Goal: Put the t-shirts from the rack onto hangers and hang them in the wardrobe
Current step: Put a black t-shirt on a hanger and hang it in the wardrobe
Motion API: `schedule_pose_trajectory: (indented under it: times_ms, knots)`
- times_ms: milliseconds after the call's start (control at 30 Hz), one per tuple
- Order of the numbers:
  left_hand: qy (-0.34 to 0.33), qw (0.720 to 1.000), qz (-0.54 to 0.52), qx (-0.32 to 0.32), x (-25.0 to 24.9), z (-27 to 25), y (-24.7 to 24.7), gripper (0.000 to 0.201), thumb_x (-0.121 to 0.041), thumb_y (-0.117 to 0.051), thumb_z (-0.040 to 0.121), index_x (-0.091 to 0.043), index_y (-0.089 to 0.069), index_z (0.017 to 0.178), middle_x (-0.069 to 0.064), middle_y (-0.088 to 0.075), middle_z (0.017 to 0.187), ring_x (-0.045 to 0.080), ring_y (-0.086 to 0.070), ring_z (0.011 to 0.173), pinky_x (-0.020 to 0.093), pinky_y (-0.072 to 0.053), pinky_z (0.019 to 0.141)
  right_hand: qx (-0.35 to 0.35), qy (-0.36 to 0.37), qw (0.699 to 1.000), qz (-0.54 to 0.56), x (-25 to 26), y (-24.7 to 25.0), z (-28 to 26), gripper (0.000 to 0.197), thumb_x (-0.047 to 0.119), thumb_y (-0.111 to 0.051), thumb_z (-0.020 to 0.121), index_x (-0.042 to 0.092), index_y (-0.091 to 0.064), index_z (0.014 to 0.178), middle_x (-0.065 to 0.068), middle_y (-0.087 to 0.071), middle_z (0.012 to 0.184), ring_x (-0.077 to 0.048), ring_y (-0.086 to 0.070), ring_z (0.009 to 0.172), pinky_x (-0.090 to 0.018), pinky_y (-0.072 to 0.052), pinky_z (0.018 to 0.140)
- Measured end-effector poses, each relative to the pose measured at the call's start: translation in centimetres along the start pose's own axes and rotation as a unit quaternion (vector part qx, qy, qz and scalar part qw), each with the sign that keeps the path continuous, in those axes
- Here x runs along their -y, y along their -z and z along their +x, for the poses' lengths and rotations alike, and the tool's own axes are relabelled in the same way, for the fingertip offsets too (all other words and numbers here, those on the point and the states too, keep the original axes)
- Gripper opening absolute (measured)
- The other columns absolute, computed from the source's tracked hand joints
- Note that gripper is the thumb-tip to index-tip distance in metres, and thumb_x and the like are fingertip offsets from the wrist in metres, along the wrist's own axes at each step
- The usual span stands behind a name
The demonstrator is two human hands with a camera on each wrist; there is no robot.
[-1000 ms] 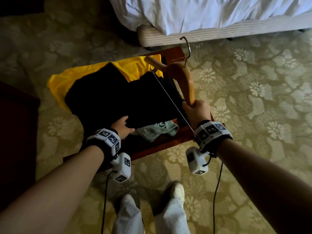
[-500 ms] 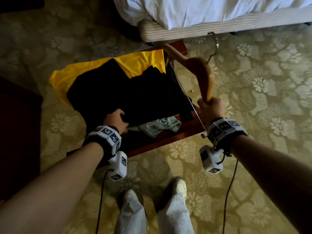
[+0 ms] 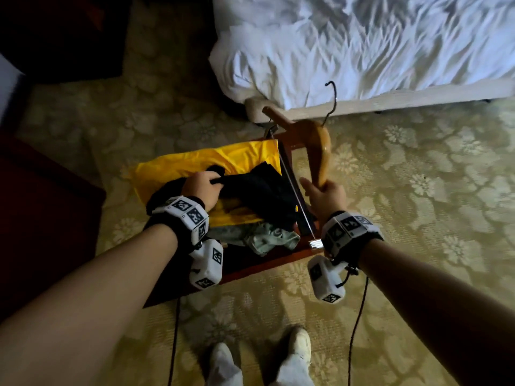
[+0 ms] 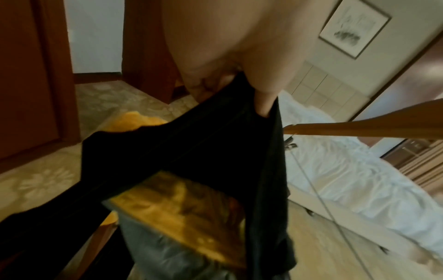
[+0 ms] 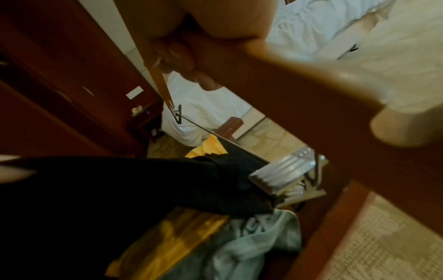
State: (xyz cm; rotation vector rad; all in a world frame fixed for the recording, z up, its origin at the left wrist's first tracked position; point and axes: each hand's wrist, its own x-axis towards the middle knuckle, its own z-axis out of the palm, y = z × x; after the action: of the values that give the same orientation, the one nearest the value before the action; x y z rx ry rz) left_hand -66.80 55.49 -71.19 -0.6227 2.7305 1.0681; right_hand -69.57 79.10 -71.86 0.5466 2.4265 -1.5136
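Observation:
A black t-shirt (image 3: pixel 259 188) hangs bunched from my left hand (image 3: pixel 202 186), which grips its fabric above the pile; in the left wrist view my fingers (image 4: pixel 263 102) pinch the black t-shirt (image 4: pixel 191 155). Under it lie a yellow t-shirt (image 3: pixel 200 165) and a pale green t-shirt (image 3: pixel 267 238) on the dark wooden rack (image 3: pixel 267 263). My right hand (image 3: pixel 324 195) holds one end of a wooden hanger (image 3: pixel 320 140) with a metal hook (image 3: pixel 331 101) and a thin metal bar (image 3: pixel 292 188). The hanger stands just right of the black shirt.
A bed with rumpled white sheets (image 3: pixel 362 43) lies beyond the rack. Dark wooden furniture (image 3: pixel 47 218) stands to the left. The floor is patterned beige carpet (image 3: pixel 418 190). My shoes (image 3: pixel 298 344) stand just in front of the rack.
My left hand has taken hold of the black t-shirt and lifted it off the pile, uncovering more yellow fabric. The right hand has kept hold of the hanger and shifted it slightly.

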Motion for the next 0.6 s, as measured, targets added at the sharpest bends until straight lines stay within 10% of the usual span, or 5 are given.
schedule_pose_trajectory:
  times_ms: [367,600]
  knots:
    - [-0.178,0.98,-0.087,-0.006,-16.8,-4.4,17.6,0.018,-0.001,-0.056,0.087,0.003,-0.071,0.098,0.009,-0.068,0.098,0.017,-0.059,0.094,0.025,-0.043,0.081,0.146,0.104,0.977,0.115,19.4,0.9,-8.6,0.032,0.028,-0.072,0.081,0.0,-0.061,0.073,0.007,-0.042,0.035,-0.008,-0.037,0.031,-0.021,-0.031,0.039]
    - [-0.264,0.956,-0.101,-0.086,-25.5,-9.4,29.5,0.014,-0.002,-0.062,0.083,-0.001,-0.072,0.093,0.006,-0.065,0.088,0.017,-0.059,0.091,0.027,-0.046,0.086,0.132,0.251,0.956,0.081,32.0,6.9,-13.0,0.033,0.001,-0.059,0.085,0.011,-0.047,0.056,0.006,-0.042,0.029,-0.005,-0.036,0.026,-0.018,-0.032,0.036]
